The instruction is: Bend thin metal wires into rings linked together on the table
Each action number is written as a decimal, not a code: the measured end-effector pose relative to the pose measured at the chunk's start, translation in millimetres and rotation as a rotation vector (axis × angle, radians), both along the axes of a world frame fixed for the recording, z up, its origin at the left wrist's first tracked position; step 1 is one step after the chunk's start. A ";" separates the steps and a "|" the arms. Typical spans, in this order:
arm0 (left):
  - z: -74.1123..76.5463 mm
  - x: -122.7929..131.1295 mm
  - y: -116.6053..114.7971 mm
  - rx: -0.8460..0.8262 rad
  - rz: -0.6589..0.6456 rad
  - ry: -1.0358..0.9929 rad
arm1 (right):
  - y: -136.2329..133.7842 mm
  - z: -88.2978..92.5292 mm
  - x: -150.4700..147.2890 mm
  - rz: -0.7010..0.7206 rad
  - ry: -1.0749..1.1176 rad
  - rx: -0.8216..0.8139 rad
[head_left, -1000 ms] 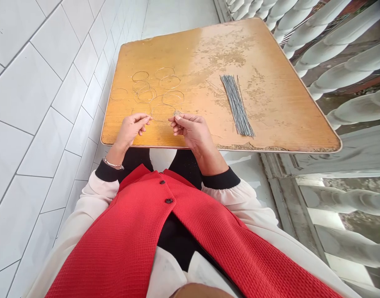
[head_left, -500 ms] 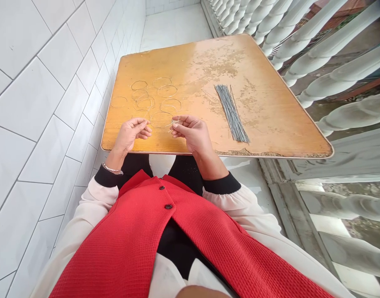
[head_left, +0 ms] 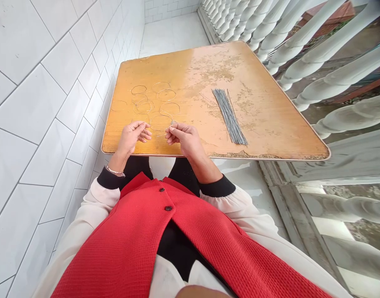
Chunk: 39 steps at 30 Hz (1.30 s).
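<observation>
A thin wire loop point(head_left: 160, 115) spans the gap between my two hands, just over the near left part of the table. My left hand point(head_left: 134, 135) is closed, with thumb and forefinger pinched on the loop's left side. On the other side, my right hand point(head_left: 183, 136) pinches the wire between thumb and fingers, and short wire ends stick out near its fingertips. Several thin wire rings point(head_left: 166, 100) lie beyond my hands, some overlapping. The wire is so fine that its exact path at the fingertips is hard to make out.
A bundle of straight grey wires point(head_left: 229, 118) lies on the right half of the worn wooden table point(head_left: 270, 136). A white tiled wall point(head_left: 53, 95) runs along the left. White balusters point(head_left: 326, 89) line the right side.
My right hand has moved a little left and nearer to me, closer to my left hand. Both hands keep their pinch on the wire loop. The view has shifted slightly.
</observation>
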State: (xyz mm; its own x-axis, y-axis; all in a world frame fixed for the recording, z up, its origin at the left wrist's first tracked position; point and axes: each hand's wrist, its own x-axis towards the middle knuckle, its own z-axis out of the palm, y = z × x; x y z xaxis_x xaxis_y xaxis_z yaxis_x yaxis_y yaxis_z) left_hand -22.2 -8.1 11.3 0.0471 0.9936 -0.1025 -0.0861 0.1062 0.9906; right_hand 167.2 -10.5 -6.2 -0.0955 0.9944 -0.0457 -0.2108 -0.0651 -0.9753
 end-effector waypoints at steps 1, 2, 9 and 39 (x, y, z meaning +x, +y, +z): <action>-0.3 -0.4 0.1 0.004 0.004 -0.003 | 0.0 0.1 0.9 0.005 0.008 -0.010; -0.5 -0.5 -0.1 0.008 0.002 -0.007 | 0.0 0.0 1.8 0.008 0.020 -0.016; -0.6 7.8 -2.7 -0.014 -0.028 -0.026 | -1.1 -3.1 0.3 0.048 0.039 -0.012; -9.6 -5.6 1.2 0.278 -0.041 0.447 | 9.9 -11.2 -0.1 -0.066 -0.262 0.073</action>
